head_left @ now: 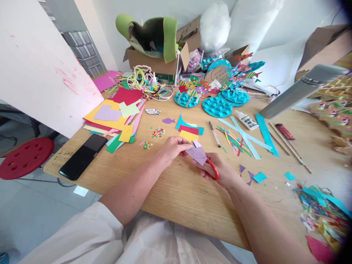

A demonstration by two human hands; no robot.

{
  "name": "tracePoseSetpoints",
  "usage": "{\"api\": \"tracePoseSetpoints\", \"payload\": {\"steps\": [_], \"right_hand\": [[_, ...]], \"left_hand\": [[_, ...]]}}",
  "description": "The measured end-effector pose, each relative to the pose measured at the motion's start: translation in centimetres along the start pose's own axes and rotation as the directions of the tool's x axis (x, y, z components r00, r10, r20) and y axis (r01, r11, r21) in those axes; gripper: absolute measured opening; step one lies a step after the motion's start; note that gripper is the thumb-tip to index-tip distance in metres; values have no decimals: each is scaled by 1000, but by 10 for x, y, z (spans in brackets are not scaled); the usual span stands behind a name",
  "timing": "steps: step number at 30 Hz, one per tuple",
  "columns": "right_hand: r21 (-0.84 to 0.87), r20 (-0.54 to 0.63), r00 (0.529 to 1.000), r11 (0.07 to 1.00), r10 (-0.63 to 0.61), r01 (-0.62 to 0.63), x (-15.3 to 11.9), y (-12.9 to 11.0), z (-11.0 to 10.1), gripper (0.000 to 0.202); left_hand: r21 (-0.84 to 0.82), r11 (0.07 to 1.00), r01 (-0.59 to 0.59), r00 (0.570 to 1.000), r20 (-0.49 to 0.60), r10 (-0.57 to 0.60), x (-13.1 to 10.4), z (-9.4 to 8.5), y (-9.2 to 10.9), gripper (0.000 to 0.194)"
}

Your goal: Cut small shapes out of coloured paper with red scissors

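Observation:
My left hand (pixel 176 147) pinches a small piece of light purple paper (pixel 198 155) that bears a drawn outline. In my right hand (pixel 213 167) are red-handled scissors (pixel 213 170), their tips showing at the paper's upper edge. Both hands are just above the wooden table (pixel 176 190), near its front edge. Beyond them lie yellow paper (pixel 188 136), a dark red piece (pixel 188 129) and a blue piece (pixel 180 121). A cut purple fish (pixel 168 120) and a grey patterned fish (pixel 153 112) rest farther back.
Stacked coloured paper (pixel 103 113) and a black phone (pixel 83 157) lie left. Paper strips (pixel 233 141), a pen (pixel 214 134), a glue bottle (pixel 247 120) and a grey flask (pixel 302 91) are right. Scraps (pixel 324 216) pile at the right edge; blue discs (pixel 217 106) stand behind.

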State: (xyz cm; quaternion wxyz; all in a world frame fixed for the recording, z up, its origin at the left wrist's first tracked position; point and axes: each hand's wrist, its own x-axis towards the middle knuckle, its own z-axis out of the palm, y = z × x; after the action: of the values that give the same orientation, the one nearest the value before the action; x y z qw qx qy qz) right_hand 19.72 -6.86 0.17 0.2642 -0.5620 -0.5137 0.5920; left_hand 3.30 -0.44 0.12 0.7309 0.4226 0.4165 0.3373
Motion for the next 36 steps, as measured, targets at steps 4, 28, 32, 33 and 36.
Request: {"api": "tracePoseSetpoints", "payload": {"steps": [4, 28, 32, 33, 36], "right_hand": [[1, -3, 1000, 1000, 3, -3, 0, 1, 0, 39], [-15, -10, 1000, 1000, 1, -1, -1, -1, 0, 36], [-15, -22, 1000, 1000, 15, -15, -2, -2, 1, 35], [-13, -27, 999, 1000, 18, -18, -2, -2, 1, 35], [-9, -34, 999, 1000, 24, -24, -1, -3, 1, 36]], "left_hand": [[-1, 1000, 3, 1000, -3, -3, 0, 0, 0, 14], [-14, 1000, 19, 1000, -1, -19, 0, 0, 1, 9], [-15, 1000, 13, 1000, 2, -13, 0, 0, 1, 9], [-17, 1000, 16, 1000, 3, -16, 0, 0, 0, 9], [-23, 999, 23, 1000, 7, -23, 0, 0, 0, 9]]}}
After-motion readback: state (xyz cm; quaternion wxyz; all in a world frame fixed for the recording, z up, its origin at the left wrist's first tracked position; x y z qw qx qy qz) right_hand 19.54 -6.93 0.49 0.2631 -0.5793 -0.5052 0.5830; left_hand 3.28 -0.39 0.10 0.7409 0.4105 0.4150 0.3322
